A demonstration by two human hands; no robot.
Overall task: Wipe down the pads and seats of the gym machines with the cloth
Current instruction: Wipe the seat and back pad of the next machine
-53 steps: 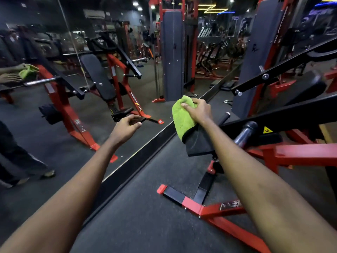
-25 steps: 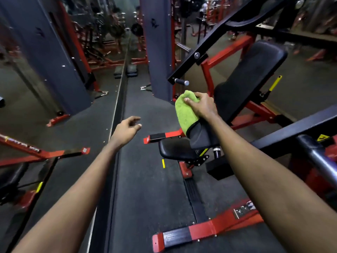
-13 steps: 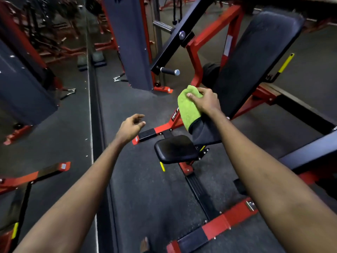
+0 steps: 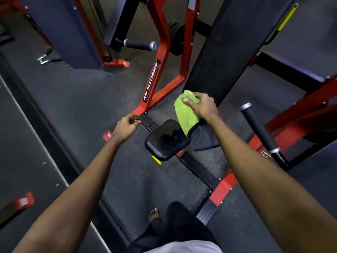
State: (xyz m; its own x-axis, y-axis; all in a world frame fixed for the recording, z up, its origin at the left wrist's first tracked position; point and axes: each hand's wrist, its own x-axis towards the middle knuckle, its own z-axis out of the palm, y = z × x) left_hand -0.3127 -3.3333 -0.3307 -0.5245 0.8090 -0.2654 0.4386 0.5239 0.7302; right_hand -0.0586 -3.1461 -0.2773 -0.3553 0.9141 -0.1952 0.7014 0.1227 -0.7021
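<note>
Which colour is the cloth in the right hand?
Bright green cloth, seen best in the head view.

The floor (image 4: 82, 99) is dark speckled rubber. A red frame upright (image 4: 161, 52) bearing a white-lettered label stands on it. Near the upright, a black grip bar (image 4: 138, 46) with a silver end cap projects sideways. A grey tower panel (image 4: 60, 30) stands at upper left, with a metal clip (image 4: 43, 58) lying just beside its base. A yellow lever (image 4: 287, 17) sits at upper right.
</note>
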